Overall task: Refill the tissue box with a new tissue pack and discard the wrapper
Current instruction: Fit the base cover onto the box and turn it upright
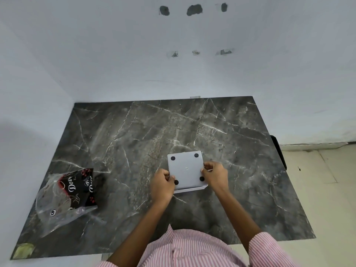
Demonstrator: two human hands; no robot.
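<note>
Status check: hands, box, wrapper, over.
Both hands, left and right, gripping tissue box, underside up on table. Wrapper lying far left, not discarded. Nothing obstructing.

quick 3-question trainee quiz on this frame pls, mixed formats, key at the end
1. True or false: the tissue box lies with its four black rubber feet facing up.
2. Where is the wrapper relative to the box? A) to its left on the table B) under it C) on the floor
3. Fill in: the left hand and right hand grip opposite ____ of the box.

Key: 1 true; 2 A; 3 sides
</note>
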